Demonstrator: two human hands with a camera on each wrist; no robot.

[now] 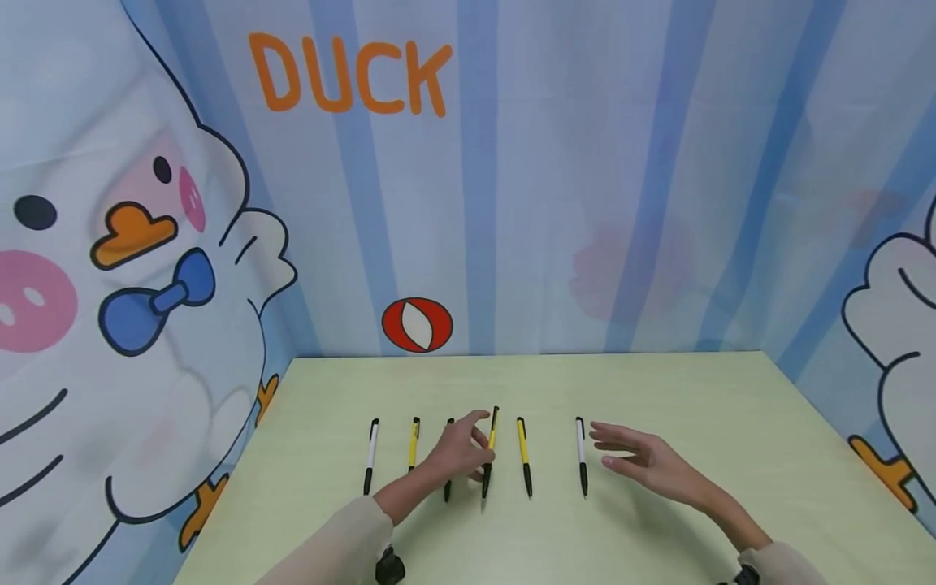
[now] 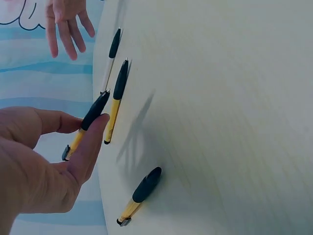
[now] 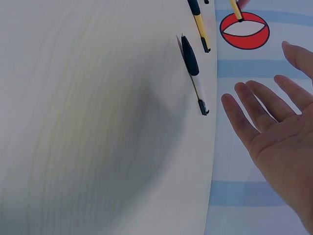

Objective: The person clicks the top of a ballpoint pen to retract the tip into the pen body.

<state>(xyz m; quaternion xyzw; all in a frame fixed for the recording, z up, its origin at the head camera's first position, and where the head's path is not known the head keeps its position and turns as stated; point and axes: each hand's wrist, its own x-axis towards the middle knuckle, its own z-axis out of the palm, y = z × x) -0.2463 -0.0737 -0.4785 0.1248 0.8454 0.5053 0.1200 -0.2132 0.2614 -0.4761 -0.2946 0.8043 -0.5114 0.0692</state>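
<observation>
Far-left pen (image 1: 371, 457): lying on the tabletop (image 1: 658, 390), showing a white barrel and a black grip.
Second pen (image 1: 414, 441): showing a yellow barrel, while the left forearm (image 1: 409, 489) is crossing its lower end.
Third pen (image 1: 448, 491): lying under the line of the left hand, which is hiding most of its barrel; the dark grip is showing.
Left hand (image 1: 457, 452): pinching one pen, the fingers closing narrowly around it.
Held pen (image 1: 493, 433): standing between the third and fifth pens, yellow above and black at the grip, slanting, with its tip pointing toward the person; it seems to be hanging clear of the tabletop.
Row step: the left hand is apparently adjusting this pen's place; whether it is lifting or lowering, I cannot tell.
Next move: probably calling for a steady pinch, keeping the pen from knocking its neighbours.
Fifth pen (image 1: 525, 455): lying just beside the held pen, yellow with a black grip.
Far-right pen (image 1: 581, 455): lying apart from the fifth, white with a black grip.
Right hand (image 1: 651, 463): hovering just beside the far-right pen, fingers extending loosely and holding nothing.
</observation>
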